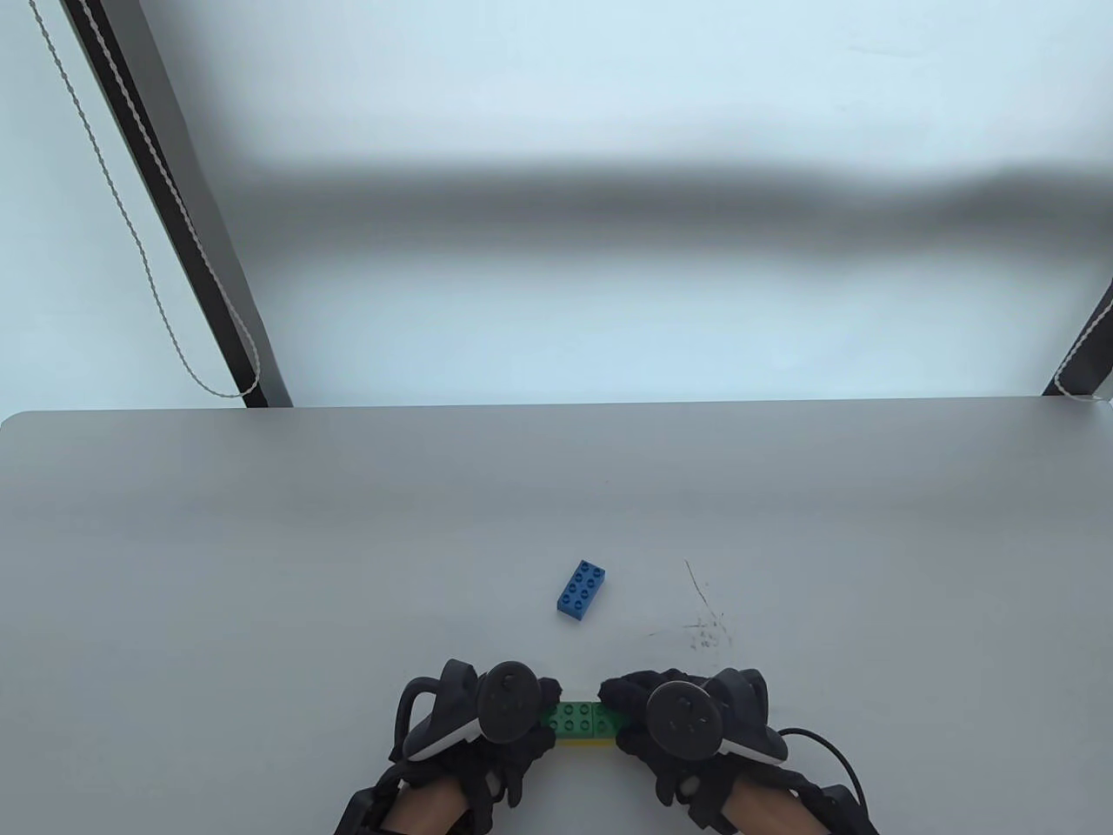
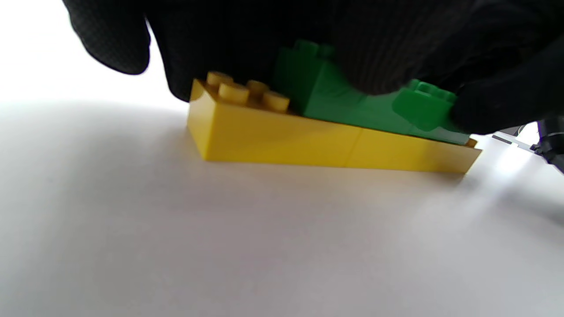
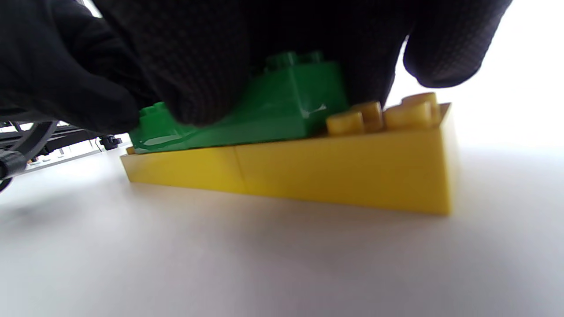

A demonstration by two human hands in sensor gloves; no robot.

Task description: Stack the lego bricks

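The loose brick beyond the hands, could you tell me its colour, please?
Blue, clearest in the table view.

Setting appears to be a lab or test bay: plain grey worktop (image 1: pixel 261 539), dark frame post (image 1: pixel 187 226) with braided cable (image 1: pixel 130 226), blank pale backdrop (image 1: pixel 609 87). No domestic furnishings visible.

You work at a plain pale grey surface (image 1: pixel 261 539) with rounded far corners. On it, toward its right half, you can see a patch of thin dark scratches (image 1: pixel 706 622). Beyond the surface's far edge lies a pale, bluish-white floor (image 1: pixel 609 104), crossed by a broad soft shadow band (image 1: pixel 609 187). A dark slanted post (image 1: pixel 187 235) rises from the surface's far left corner, with a twisted cord (image 1: pixel 130 226) looping beside it. Another dark post (image 1: pixel 1091 348) meets the far right corner.
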